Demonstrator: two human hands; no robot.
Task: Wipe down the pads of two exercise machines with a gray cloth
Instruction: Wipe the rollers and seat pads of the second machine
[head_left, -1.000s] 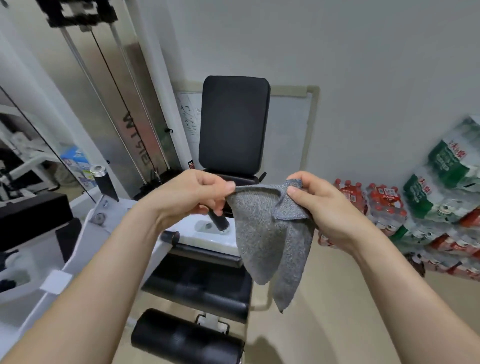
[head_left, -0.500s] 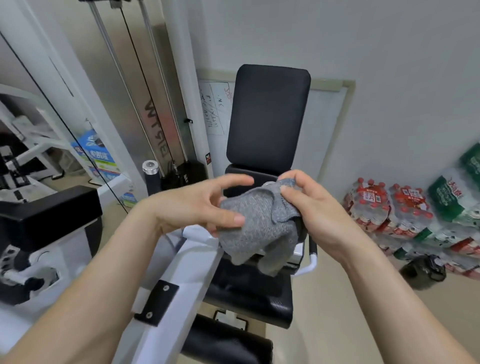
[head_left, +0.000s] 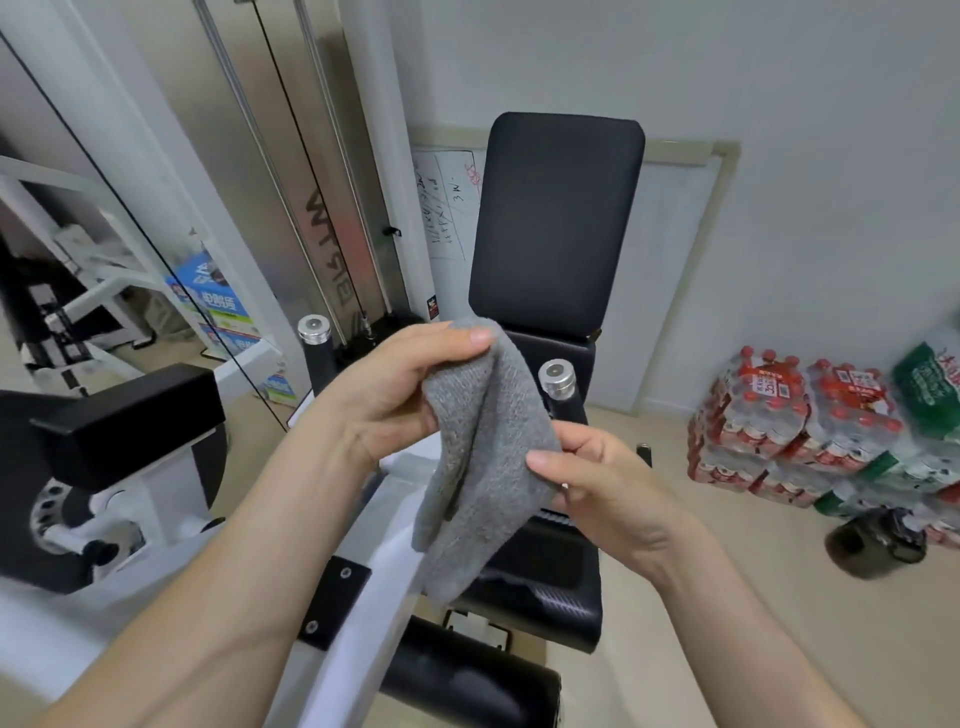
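Left hand (head_left: 395, 395) pinches the top edge of the soft gray knit cloth (head_left: 483, 467), thumb and fingers clamped on it. Cloth hangs in mid-air between both hands, in front of the upright black rectangular padded backrest (head_left: 556, 223), not touching it. Right hand (head_left: 608, 483) pinches the cloth's right edge, fingers curled behind. Looks like folding: best gather it into a flat wad, then press and wipe the backrest top down.
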